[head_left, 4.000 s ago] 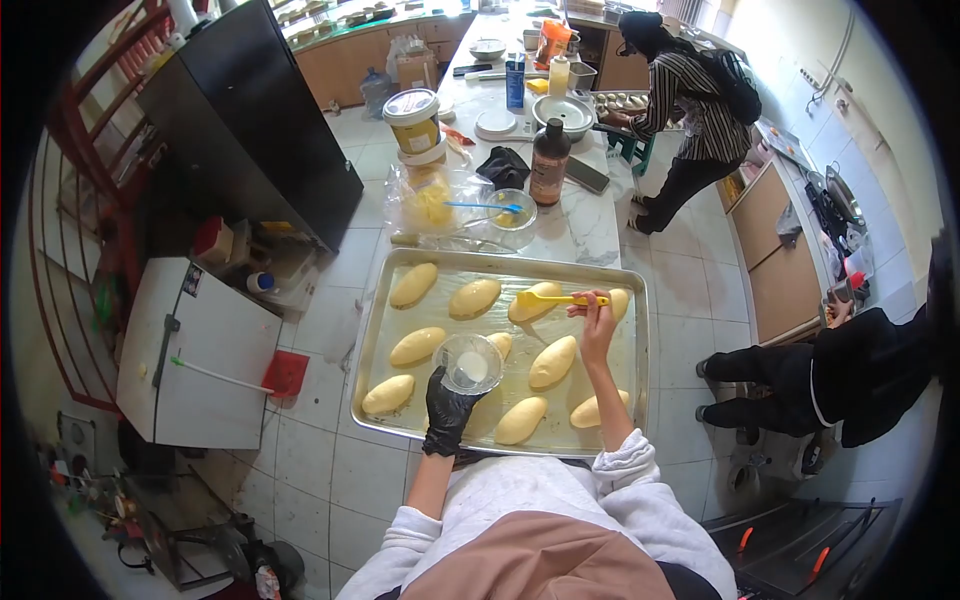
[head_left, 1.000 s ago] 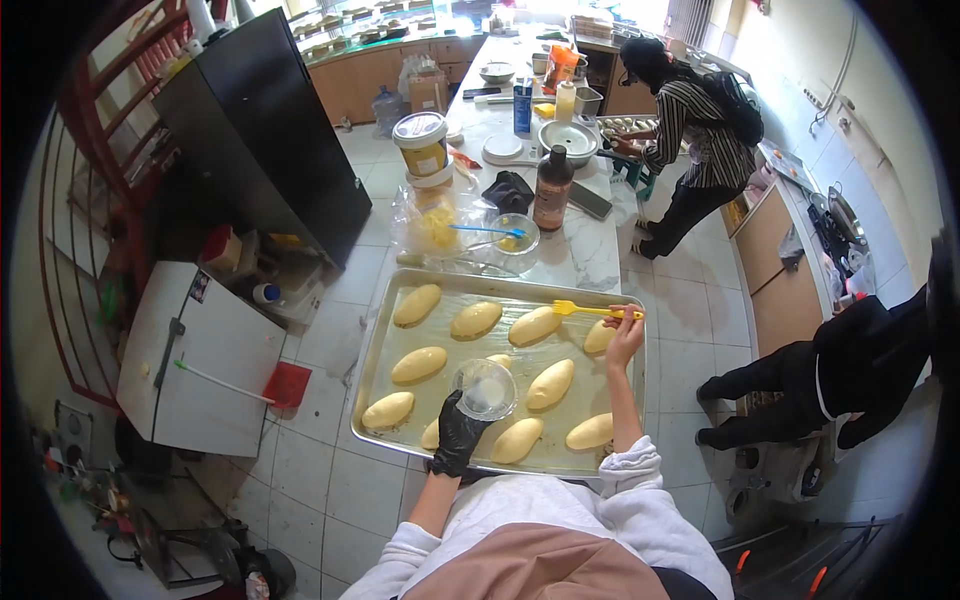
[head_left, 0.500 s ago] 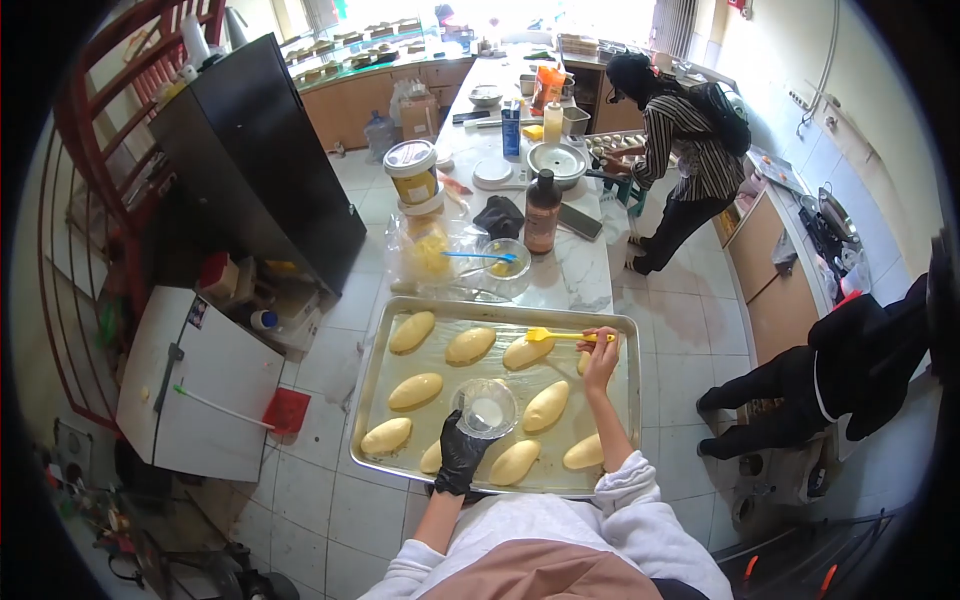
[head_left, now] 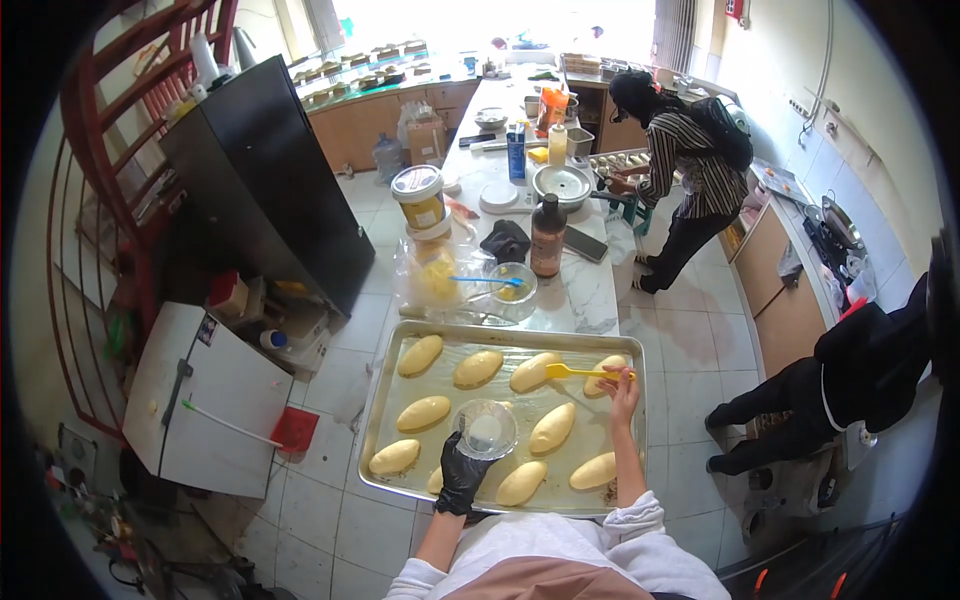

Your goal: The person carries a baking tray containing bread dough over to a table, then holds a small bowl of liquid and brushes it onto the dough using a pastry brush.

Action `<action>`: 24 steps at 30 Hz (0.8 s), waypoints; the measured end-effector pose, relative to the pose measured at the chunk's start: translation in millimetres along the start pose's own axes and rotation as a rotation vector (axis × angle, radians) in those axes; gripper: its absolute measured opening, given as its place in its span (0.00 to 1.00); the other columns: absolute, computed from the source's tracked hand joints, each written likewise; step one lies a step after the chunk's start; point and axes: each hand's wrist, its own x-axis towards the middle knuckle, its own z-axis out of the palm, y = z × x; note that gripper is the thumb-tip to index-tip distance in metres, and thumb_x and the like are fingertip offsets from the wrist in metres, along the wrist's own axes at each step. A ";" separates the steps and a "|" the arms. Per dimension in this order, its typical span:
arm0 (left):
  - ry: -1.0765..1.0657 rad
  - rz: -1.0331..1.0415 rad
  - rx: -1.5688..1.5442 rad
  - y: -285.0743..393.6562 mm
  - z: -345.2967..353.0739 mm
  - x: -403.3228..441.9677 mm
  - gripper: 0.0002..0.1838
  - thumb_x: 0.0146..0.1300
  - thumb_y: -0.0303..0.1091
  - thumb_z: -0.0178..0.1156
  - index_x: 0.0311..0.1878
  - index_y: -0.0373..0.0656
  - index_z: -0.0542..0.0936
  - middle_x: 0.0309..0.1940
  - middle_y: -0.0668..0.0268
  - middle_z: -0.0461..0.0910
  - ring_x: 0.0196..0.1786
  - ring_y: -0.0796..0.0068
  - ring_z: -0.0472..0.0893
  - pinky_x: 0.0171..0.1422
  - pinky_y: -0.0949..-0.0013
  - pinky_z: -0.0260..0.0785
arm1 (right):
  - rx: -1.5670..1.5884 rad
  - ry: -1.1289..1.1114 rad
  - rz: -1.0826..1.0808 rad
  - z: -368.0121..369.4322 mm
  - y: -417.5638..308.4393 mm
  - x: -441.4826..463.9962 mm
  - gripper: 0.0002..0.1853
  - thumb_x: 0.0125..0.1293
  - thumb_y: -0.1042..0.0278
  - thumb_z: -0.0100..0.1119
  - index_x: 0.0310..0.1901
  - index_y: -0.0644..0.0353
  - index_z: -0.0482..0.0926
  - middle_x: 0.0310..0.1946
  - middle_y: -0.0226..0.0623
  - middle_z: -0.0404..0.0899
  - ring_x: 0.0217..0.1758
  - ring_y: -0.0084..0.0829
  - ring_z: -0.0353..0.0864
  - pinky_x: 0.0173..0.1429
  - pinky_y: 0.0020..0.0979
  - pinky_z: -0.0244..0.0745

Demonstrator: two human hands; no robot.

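Pinching the yellow brush (head_left: 590,373) by its handle, the right hand (head_left: 622,385) is over the tray's (head_left: 628,430) 2 o'clock side, while the gloved left hand (head_left: 464,475) grips the clear bowl (head_left: 485,430) at about 8 o'clock from the brush head. Compared with the frame just before, the brush head is nearer the 3 o'clock end of the third back-row roll (head_left: 530,373). Its long axis runs roughly 9 to 3 o'clock, bristles toward 9.

Pale tiled floor (head_left: 335,425), black fridge (head_left: 265,185), red stair railing (head_left: 100,120), bright window (head_left: 500,25) behind counters (head_left: 365,135)
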 end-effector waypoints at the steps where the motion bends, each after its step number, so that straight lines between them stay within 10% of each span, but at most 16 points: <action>1: -0.008 0.000 -0.010 -0.1 6.5 -1.0 0.31 0.56 0.44 0.51 0.61 0.40 0.60 0.59 0.53 0.63 0.61 0.54 0.63 0.64 0.46 0.55 | 0.041 -0.018 -0.020 -2.5 -0.8 2.6 0.17 0.70 0.54 0.39 0.41 0.61 0.69 0.36 0.41 0.78 0.30 0.25 0.79 0.35 0.25 0.79; 17: 0.035 -0.011 0.048 -7.2 -0.4 -4.9 0.33 0.54 0.46 0.55 0.63 0.46 0.60 0.61 0.54 0.60 0.63 0.56 0.62 0.66 0.46 0.54 | 0.069 -0.097 0.128 9.7 26.5 -8.0 0.13 0.67 0.59 0.49 0.40 0.63 0.69 0.32 0.36 0.78 0.29 0.23 0.78 0.36 0.24 0.77; 24: 0.052 -0.010 0.051 -7.7 -12.6 -2.3 0.32 0.54 0.46 0.53 0.62 0.46 0.61 0.61 0.54 0.60 0.62 0.54 0.62 0.65 0.46 0.55 | 0.054 0.194 -0.002 -15.9 17.8 6.9 0.14 0.67 0.57 0.48 0.39 0.61 0.70 0.31 0.34 0.77 0.28 0.21 0.76 0.36 0.21 0.74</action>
